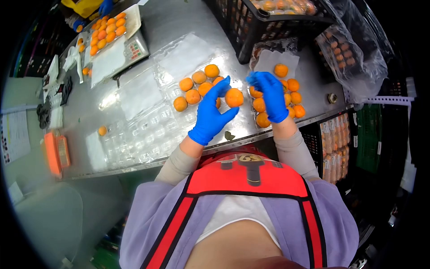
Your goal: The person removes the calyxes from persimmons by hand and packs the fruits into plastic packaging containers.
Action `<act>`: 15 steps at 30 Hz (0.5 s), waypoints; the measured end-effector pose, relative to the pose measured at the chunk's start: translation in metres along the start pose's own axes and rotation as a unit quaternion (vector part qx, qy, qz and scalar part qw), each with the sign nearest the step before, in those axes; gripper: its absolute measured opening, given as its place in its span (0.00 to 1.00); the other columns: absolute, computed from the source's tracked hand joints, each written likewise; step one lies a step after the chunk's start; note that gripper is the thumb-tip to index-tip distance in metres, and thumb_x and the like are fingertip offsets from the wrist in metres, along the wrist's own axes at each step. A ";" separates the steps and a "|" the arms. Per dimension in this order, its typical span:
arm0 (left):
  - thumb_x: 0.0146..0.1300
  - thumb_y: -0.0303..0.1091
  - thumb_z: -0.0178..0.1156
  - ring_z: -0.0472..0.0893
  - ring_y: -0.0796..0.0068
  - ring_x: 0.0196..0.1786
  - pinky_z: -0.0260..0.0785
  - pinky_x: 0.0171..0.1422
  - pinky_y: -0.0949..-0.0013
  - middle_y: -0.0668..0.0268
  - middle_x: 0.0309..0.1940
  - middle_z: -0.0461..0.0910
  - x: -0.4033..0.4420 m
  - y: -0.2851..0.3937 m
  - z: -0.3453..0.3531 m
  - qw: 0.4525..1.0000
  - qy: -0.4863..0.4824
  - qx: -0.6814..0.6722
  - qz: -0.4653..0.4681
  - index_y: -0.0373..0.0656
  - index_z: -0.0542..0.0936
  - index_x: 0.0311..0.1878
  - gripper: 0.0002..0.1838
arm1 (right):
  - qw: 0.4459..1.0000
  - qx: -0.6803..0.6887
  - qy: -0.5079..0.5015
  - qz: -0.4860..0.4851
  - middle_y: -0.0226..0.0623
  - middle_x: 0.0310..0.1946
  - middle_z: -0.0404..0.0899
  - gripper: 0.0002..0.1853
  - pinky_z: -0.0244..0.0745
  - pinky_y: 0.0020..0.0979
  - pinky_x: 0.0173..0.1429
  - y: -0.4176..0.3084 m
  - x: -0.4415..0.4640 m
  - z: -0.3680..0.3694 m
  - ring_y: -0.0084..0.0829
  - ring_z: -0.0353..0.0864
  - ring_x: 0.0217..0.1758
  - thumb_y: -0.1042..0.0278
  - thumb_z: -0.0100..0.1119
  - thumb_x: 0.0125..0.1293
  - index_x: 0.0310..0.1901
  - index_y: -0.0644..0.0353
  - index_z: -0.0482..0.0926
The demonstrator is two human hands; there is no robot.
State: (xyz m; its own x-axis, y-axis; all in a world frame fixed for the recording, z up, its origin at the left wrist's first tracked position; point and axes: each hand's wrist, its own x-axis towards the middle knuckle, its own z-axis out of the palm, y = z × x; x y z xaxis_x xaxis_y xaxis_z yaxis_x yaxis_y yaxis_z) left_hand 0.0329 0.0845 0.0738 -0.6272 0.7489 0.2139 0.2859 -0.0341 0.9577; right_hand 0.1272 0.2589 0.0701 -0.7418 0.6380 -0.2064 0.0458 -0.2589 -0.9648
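**Hand and Workstation Status: Fruit Held at Left Hand**

The left hand (212, 112), in a blue glove, is partly open in a curved grasp. Its thumb and fingers pinch the held fruit (234, 97), an orange-coloured round piece located between the middle fruit group (193, 97) and the right fruit group (293, 85). The right hand (272, 96), also gloved in blue, is bent over the left side of the right fruit group, fingers gathered closely; whether the fingertips grip a piece cannot be told.

Both groups sit in clear trays on the metal table (179, 51). Further clear moulded trays (145, 136) extend to the left, with a single fruit (102, 131) at their left end. A scale (135, 48) stands far left, carrying a fruit-filled tray (107, 32); beyond it is another person's gloved hand (106, 8).

A black crate (247, 33) bounds the far side of the right fruit group. A clear plastic bag (358, 67) covers packed fruit at far right. A small round metal item (332, 98) lies right of the group. An orange box (53, 154) stands at the left end.

The red apron (244, 179) bears a printed graphic with characters too indistinct to read reliably. The scale's panel markings and the wall sheet (15, 136) are illegible.
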 end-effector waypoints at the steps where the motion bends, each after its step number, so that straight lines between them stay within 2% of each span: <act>1: 0.49 0.25 0.67 0.74 0.69 0.57 0.64 0.63 0.67 0.61 0.58 0.72 -0.001 -0.011 0.002 1.000 -0.005 0.026 -0.010 0.40 0.67 0.63 0.35 | 0.999 0.007 0.049 -0.009 0.30 0.36 0.79 0.12 0.69 0.21 0.44 -0.001 0.001 -0.014 0.21 0.75 0.38 0.63 0.52 0.66 0.43 0.62 0.78; 2: 0.49 0.26 0.67 0.74 0.69 0.57 0.65 0.62 0.67 0.62 0.57 0.73 -0.001 -0.020 0.004 0.999 0.002 0.032 -0.018 0.39 0.69 0.60 0.32 | 0.995 0.014 0.096 -0.017 0.30 0.36 0.79 0.12 0.69 0.21 0.44 -0.002 0.001 -0.028 0.21 0.75 0.38 0.63 0.53 0.66 0.44 0.62 0.78; 5: 0.49 0.27 0.68 0.75 0.69 0.55 0.66 0.61 0.67 0.61 0.57 0.74 -0.001 -0.039 0.010 0.998 -0.004 0.063 -0.009 0.39 0.70 0.59 0.31 | 0.990 0.049 0.126 -0.038 0.30 0.38 0.79 0.13 0.70 0.21 0.45 0.020 0.002 -0.093 0.21 0.75 0.39 0.65 0.57 0.64 0.45 0.64 0.78; 7: 0.49 0.30 0.68 0.76 0.66 0.53 0.67 0.59 0.66 0.61 0.53 0.75 0.003 -0.047 0.017 0.997 -0.007 0.071 0.007 0.41 0.71 0.58 0.31 | 0.974 -0.063 0.210 -0.061 0.32 0.39 0.79 0.13 0.70 0.22 0.47 0.030 -0.007 -0.127 0.20 0.75 0.41 0.68 0.59 0.63 0.47 0.66 0.78; 8: 0.48 0.33 0.69 0.77 0.64 0.51 0.68 0.56 0.65 0.60 0.50 0.77 0.005 -0.050 0.022 0.997 -0.005 0.080 0.023 0.42 0.72 0.58 0.30 | 0.972 -0.063 0.216 -0.062 0.32 0.39 0.79 0.13 0.70 0.22 0.47 0.038 -0.011 -0.144 0.20 0.75 0.41 0.68 0.59 0.63 0.47 0.66 0.78; 10: 0.48 0.32 0.69 0.77 0.63 0.51 0.68 0.56 0.64 0.60 0.49 0.77 0.009 -0.053 0.030 0.996 -0.021 0.086 0.032 0.42 0.72 0.58 0.30 | 0.961 -0.145 0.221 -0.081 0.32 0.40 0.79 0.14 0.71 0.23 0.49 0.053 -0.016 -0.166 0.21 0.75 0.43 0.70 0.60 0.62 0.48 0.66 0.78; 13: 0.48 0.32 0.69 0.77 0.62 0.50 0.69 0.55 0.63 0.59 0.48 0.77 0.012 -0.059 0.042 0.993 -0.043 0.099 0.038 0.42 0.73 0.57 0.30 | 0.952 -0.196 0.199 -0.122 0.32 0.40 0.80 0.13 0.71 0.23 0.48 0.070 -0.020 -0.171 0.20 0.74 0.42 0.70 0.60 0.62 0.47 0.65 0.78; 14: 0.48 0.33 0.69 0.77 0.61 0.50 0.69 0.55 0.63 0.59 0.48 0.77 0.012 -0.060 0.045 0.992 -0.051 0.106 0.036 0.42 0.73 0.57 0.30 | 0.942 -0.234 0.205 -0.123 0.34 0.42 0.80 0.13 0.72 0.26 0.49 0.071 -0.015 -0.167 0.24 0.77 0.42 0.69 0.61 0.60 0.46 0.63 0.79; 15: 0.48 0.33 0.69 0.77 0.61 0.50 0.69 0.55 0.63 0.59 0.48 0.77 0.012 -0.061 0.046 0.992 -0.053 0.104 0.038 0.42 0.73 0.57 0.30 | 0.941 -0.234 0.209 -0.124 0.34 0.42 0.80 0.13 0.72 0.26 0.49 0.072 -0.011 -0.165 0.24 0.77 0.42 0.69 0.61 0.60 0.46 0.63 0.79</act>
State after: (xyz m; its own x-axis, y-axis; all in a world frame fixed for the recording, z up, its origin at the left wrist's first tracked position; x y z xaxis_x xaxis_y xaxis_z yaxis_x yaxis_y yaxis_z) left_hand 0.0415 0.1264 0.0089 -0.5211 0.8155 0.2518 0.4805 0.0364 0.8763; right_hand 0.2489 0.3532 -0.0236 -0.4457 0.8913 0.0835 0.2680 0.2219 -0.9375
